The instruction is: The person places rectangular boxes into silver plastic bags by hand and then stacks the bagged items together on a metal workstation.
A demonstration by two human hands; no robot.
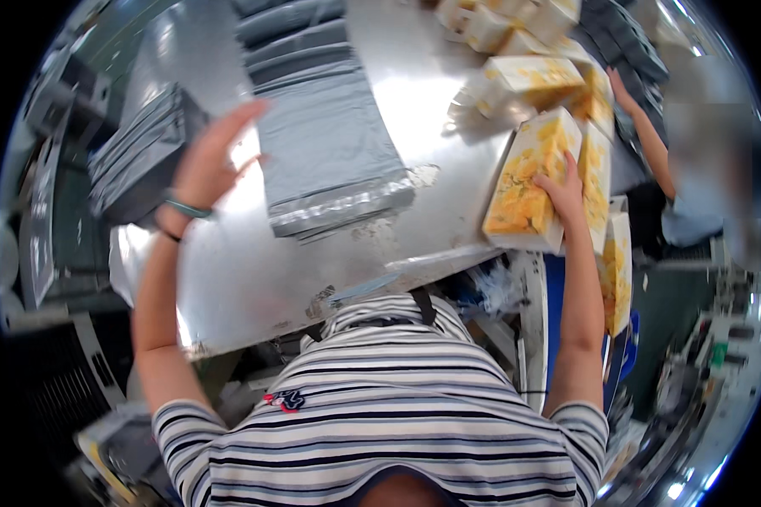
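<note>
My right hand (566, 191) grips a white box-shaped pack printed with yellow flowers (528, 182), thumb and fingers spread over its upper face and side. The pack lies tilted at the table's right edge, against another such pack (597, 182). Over the left part of the table, my left hand (220, 160) is raised and blurred, its fingers stretched out and holding nothing. Its fingertips are beside a flat stack of grey plastic mailing bags (325, 139) in the middle of the table. To the left of that hand sits a dark grey bagged parcel (148, 152).
Several more flowered packs (533, 76) are piled at the far right of the metal table (237, 287). More folded grey bags (292, 29) lie at the back. Another person's arm (647, 139) reaches in from the right. A flowered pack (615, 270) stands below the right edge.
</note>
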